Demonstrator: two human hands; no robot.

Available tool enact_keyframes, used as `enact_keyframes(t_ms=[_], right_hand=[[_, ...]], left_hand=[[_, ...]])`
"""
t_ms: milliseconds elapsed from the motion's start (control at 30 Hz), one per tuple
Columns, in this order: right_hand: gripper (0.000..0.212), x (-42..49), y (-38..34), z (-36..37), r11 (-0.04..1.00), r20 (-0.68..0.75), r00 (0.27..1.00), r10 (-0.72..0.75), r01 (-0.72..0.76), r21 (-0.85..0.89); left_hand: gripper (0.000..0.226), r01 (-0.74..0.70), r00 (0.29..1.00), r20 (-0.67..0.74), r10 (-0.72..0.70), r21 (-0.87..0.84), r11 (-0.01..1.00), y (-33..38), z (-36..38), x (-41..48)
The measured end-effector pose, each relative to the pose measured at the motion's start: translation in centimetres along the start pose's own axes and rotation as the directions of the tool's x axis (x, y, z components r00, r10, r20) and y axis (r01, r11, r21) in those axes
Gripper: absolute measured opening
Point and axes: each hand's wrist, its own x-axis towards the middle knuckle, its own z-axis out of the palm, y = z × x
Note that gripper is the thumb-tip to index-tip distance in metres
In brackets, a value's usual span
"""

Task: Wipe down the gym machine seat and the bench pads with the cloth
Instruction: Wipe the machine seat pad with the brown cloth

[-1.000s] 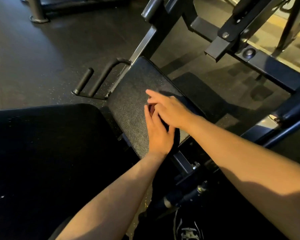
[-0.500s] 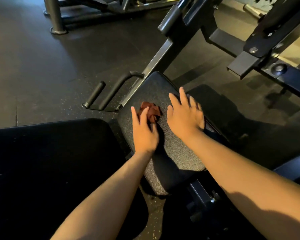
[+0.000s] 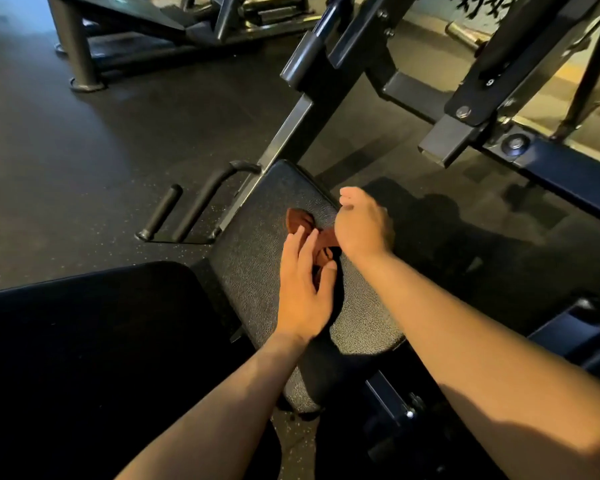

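Hands work a cloth [image 3: 300, 220] on the seat [image 3: 253, 268]

Left hand [image 3: 303, 292] lies flat, fingers straight, pressing the rust-brown cloth onto the grainy seat, beside a black bench pad [image 3: 84, 341]. Just past it, the right hand [image 3: 362, 226] curls down and pinches the cloth's other end. Beyond the seat's left edge, two handles [image 3: 201, 202] stick out from the steel frame [image 3: 291, 133].
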Motion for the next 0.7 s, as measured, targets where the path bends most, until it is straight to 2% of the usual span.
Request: enact_keyframes(t_ms=[133, 300, 333, 400, 467, 600, 700], right_hand=[[0.039, 0.8, 0.7, -1.0, 1.000, 0.040, 0.999, -0.001, 0.000, 0.023], [0.032, 1.2, 1.6, -1.8, 0.959, 0.024, 0.992, 0.124, -0.126, 0.254], [0.034, 1.2, 1.8, -2.0, 0.945, 0.030, 0.988, 0.149, -0.152, 0.290], [0.041, 0.9, 2.1, -2.6, 0.937, 0.053, 0.983, 0.173, -0.181, 0.299], [0.046, 0.5, 2.5, -3.5, 0.933, 0.094, 0.975, 0.202, -0.221, 0.283], [0.057, -1.3, 4.1, -5.5, 0.858, 0.163, 0.917, 0.364, -0.398, 0.323], [0.060, -2.5, 5.1, -6.8, 0.806, 0.193, 0.895, 0.403, -0.447, 0.389]], left_hand=[[0.052, -0.001, 1.000, -0.031, 0.001, 0.015, 1.000, 0.7, -0.1, 3.1], [0.048, 0.134, 0.983, -0.124, -0.138, -0.043, 0.990, 3.3, 0.3, 10.4], [0.047, 0.092, 0.989, -0.112, -0.095, -0.033, 0.995, 4.1, 0.7, 10.8], [0.042, -0.079, 0.996, -0.034, 0.081, 0.044, 0.996, 5.5, 1.6, 10.0], [0.038, -0.223, 0.974, 0.050, 0.219, 0.106, 0.969, 6.2, 2.3, 8.3], [0.029, -0.305, 0.950, 0.095, 0.296, 0.099, 0.947, 6.8, 2.5, 5.8], [0.025, -0.342, 0.934, 0.137, 0.330, 0.072, 0.937, 7.8, 2.6, 3.3]])
